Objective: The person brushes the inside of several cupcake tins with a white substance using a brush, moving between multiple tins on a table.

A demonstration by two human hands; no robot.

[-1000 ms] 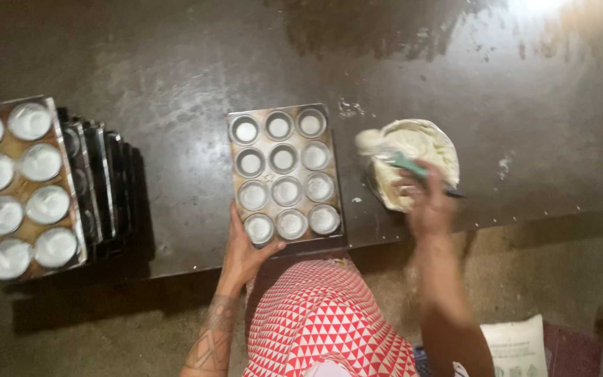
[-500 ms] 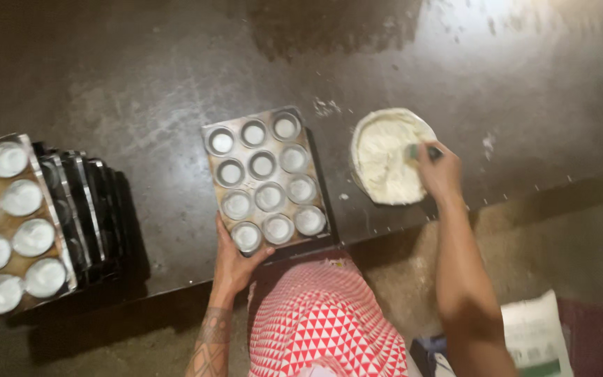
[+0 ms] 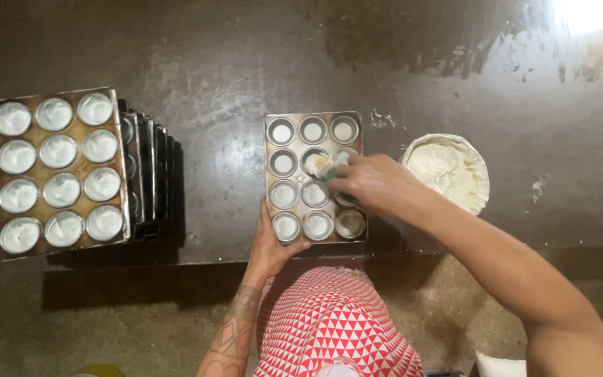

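Half a second ago the right hand point(image 3: 375, 185) was over the bowl of batter point(image 3: 448, 171), dipping the green-handled spoon point(image 3: 326, 171). Now it has crossed onto the muffin tray point(image 3: 313, 178), and the spoon tip, carrying a pale lump of batter, sits at the middle cup of the tray's second row. The fingers are closed around the handle. The left hand point(image 3: 273, 244) has stayed at the tray's near edge, thumb on the rim and fingers curled under it in a grip. The tray itself has shifted little, if at all.

The dark, stained worktop point(image 3: 211, 56) carries everything. Well to the left of the muffin tray stands a stack of trays point(image 3: 57, 171), the top one with all twelve cups full of white batter, and more dark trays stand on edge against the stack's right side. The bowl sits just right of the muffin tray, close to touching its edge. Directly below the tray, beyond the table edge, is the person's red-and-white patterned garment point(image 3: 333, 324).

The right hand and forearm cover the tray's right column around the second and third rows, so those cups are partly hidden.

The muffin tray is three cups wide and four long, with its long axis running away from the person. The spoon's angle is mostly hidden under the hand.
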